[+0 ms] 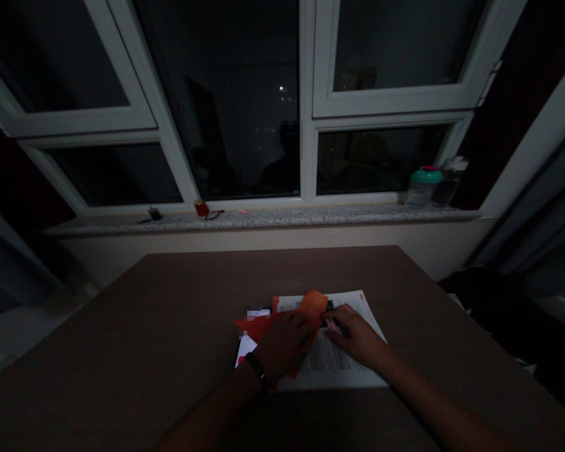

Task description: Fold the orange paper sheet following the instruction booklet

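Note:
My left hand (287, 342), with a dark band (257, 370) on its wrist, lies over a folded piece of orange-red paper (313, 304), its fingers closed on it. One pointed end of the paper sticks out to the left. My right hand (355, 334) is closed in a pinch at the paper's right edge, around a small pink object (332, 326) whose kind is too dim to make out. Beneath both hands is a printed booklet or sheet (329, 367). A phone with a lit screen (246, 349) lies at the left, partly covered by the paper.
The brown table (169, 326) reaches toward a speckled stone windowsill (282, 218). On the sill stand a teal-lidded container (422, 188), a clear bottle (449, 182), a small red item (201, 208) and a small dark item (154, 214). Dark windows rise behind.

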The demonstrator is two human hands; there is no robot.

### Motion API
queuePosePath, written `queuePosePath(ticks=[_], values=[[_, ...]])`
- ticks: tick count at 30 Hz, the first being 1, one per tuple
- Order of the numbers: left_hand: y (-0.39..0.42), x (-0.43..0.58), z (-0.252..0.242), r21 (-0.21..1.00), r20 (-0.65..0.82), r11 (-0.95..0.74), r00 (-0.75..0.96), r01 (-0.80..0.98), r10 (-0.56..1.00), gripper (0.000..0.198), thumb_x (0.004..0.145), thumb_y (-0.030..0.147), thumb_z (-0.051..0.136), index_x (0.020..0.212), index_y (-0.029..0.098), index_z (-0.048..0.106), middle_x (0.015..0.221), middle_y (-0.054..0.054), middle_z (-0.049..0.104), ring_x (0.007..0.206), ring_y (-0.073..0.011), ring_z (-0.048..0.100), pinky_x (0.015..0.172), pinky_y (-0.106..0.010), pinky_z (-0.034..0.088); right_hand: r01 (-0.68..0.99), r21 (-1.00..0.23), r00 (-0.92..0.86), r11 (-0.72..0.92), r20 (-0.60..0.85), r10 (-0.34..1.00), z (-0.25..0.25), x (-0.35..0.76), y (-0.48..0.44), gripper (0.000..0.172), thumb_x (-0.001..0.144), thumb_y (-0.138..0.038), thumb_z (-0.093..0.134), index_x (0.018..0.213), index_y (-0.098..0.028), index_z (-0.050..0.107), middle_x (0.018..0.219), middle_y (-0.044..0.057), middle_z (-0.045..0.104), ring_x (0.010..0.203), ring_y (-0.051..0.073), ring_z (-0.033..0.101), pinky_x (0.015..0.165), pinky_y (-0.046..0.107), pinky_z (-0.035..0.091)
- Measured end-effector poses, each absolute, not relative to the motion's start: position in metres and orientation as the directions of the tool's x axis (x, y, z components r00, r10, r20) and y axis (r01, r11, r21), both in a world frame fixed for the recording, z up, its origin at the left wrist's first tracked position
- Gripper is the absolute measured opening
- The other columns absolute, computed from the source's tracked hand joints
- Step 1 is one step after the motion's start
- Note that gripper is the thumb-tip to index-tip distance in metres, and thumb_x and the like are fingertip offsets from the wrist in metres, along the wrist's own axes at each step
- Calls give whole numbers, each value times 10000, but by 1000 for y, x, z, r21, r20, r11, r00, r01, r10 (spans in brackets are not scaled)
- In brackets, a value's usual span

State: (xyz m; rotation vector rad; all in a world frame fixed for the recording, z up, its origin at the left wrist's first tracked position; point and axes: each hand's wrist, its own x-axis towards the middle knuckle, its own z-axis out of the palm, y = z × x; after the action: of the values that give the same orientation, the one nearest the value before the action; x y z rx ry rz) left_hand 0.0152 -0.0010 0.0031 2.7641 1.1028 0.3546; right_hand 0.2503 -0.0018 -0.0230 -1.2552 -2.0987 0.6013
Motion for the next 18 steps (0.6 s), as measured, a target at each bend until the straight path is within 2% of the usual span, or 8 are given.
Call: queuePosePath(ticks=[6,10,14,18], values=[[-2,14,4,199,160,-734,717,649,678,250,965,241,617,1215,251,617,1219,-62,586,1173,-266,515,1008,-438,424,692,-605,-266,395,296,918,-29,254,3,510,791,-135,624,1292,-221,589,1161,108,615,1104,276,563,989,438,458],[-3,13,3,222,163,-726,710,650,685,279,951,221,630,1227,252,616,1268,-59,571,1198,-266,498,1027,-439,414,702,-594,-246,392,314,917,-35,257,8,531,800,-151,617,1322,-226,563,1179,106,609,1110,272,557,1003,448,457],[-5,13,1,232,167,-722,705,651,689,313,917,225,667,1223,240,605,1357,-69,525,1261,-283,454,1058,-453,382,667,-601,-296,441,330,897,-32,257,5,516,799,-136,616,1306,-222,571,1171,102,601,1110,258,562,1008,435,457],[-5,13,0,231,164,-736,720,636,674,362,905,240,681,1249,241,568,1312,-66,553,1227,-283,474,1040,-452,390,574,-603,-457,554,326,828,-20,252,-5,410,834,-155,616,1235,-239,618,1141,88,636,1094,253,584,988,409,464]])
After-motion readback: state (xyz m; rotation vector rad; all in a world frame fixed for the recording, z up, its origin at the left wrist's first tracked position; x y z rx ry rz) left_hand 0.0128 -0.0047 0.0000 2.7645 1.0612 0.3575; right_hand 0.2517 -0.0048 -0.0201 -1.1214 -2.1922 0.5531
